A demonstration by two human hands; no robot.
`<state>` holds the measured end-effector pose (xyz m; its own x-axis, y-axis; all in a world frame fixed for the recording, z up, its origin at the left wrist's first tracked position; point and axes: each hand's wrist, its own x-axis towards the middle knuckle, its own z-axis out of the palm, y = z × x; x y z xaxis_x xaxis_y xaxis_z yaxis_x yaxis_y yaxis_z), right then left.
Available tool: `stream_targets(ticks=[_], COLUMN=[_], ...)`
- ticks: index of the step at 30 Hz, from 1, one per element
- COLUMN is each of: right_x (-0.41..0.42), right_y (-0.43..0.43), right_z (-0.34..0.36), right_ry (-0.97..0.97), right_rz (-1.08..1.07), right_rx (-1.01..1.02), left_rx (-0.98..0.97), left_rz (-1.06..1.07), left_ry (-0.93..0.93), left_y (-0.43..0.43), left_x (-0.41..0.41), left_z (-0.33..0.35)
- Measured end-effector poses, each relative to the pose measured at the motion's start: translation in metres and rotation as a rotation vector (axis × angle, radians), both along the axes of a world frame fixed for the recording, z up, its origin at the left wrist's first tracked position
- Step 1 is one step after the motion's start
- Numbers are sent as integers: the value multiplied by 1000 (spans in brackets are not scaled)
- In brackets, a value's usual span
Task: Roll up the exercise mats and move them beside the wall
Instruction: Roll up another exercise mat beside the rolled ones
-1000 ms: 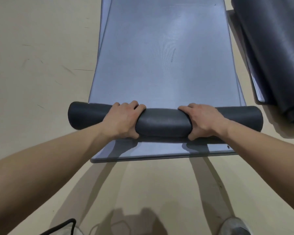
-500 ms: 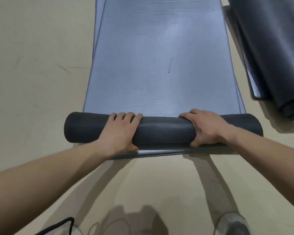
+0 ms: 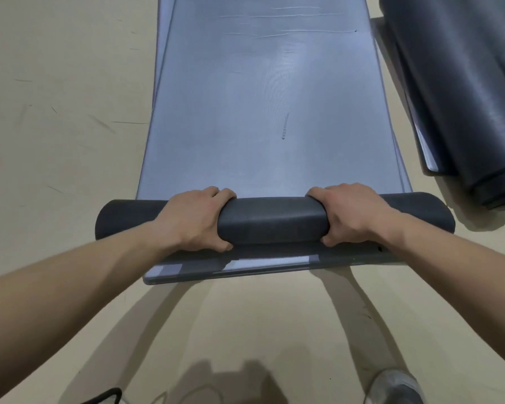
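**A:** Where is the exercise mat (image 3: 268, 112)?

**B:** It runs from the top of the frame down the centre, flat and grey-blue. Its near end is wound into a dark roll (image 3: 274, 220) lying across the middle of the picture.

**A:** And the hands?

**B:** Both are on that roll. The left hand (image 3: 196, 220) sits left of centre, fingers curled over the far side and thumb tucked under the near side. The right hand (image 3: 353, 214) grips the same way, right of centre. The roll bulges a little between them.

**A:** What is under it?

**B:** A second mat (image 3: 245, 266) lies flat beneath, and its near edge shows just below the roll. Both rest on the beige floor (image 3: 56, 141).

**A:** Anything else?

**B:** Another dark rolled mat (image 3: 464, 97) lies at the upper right, apart from the one being held. A grey shoe (image 3: 397, 386) shows at the bottom right, and a black cord (image 3: 108, 396) at the bottom left edge.
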<state>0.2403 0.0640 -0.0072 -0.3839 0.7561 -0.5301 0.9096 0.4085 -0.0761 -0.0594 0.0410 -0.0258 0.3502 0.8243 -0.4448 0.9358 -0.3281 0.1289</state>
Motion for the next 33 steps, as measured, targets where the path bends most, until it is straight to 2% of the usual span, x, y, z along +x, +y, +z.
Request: stream_targets(ticks=[2,4,5,9,10,12,14,16,18,19,23,25,29,33], right_x=[-1,-2,-3,0,0,-2,-6,-8,-10,-10,-7,-3,-6,-5], right_y=[6,7,4,-40,-51,-53,-33,-4,17,21,-11,-22,1,13], right_z=[8,8,7,-24,-31,-35,-23,-10,-5,-8,-35,-47,-32,-10], right_ry=[10,35,43,-4,-1,4,3,20,15,11,-16,-31,-65,-58], right_rz=[-32,-61,-54,65,60,34,17,-15,-31,-30,-11,6,38,31], right_rx=[-169,-229,-184,321,377,384,278,95,-39,-29,381,477,357,111], left_rx=[-195,-329,-371,-450,-399,-133,193,310,289,264,102,96,297,261], left_rz=[11,33,45,100,67,-39,-52,-24,-69,-93,-103,-113,-95,-102], left_ry=[-6,-27,-45,-89,-47,89,106,81,145,152,73,93,199,108], left_y=[13,26,31,39,37,21,-5,-32,-41,-33,29,35,4,5], left_x=[0,1,1,5,6,3,-3,-11,-18,-20,-21,-19,-10,-9], left_z=[5,7,8,10,10,10,8,0,-16,-20,-15,-17,-28,-21])
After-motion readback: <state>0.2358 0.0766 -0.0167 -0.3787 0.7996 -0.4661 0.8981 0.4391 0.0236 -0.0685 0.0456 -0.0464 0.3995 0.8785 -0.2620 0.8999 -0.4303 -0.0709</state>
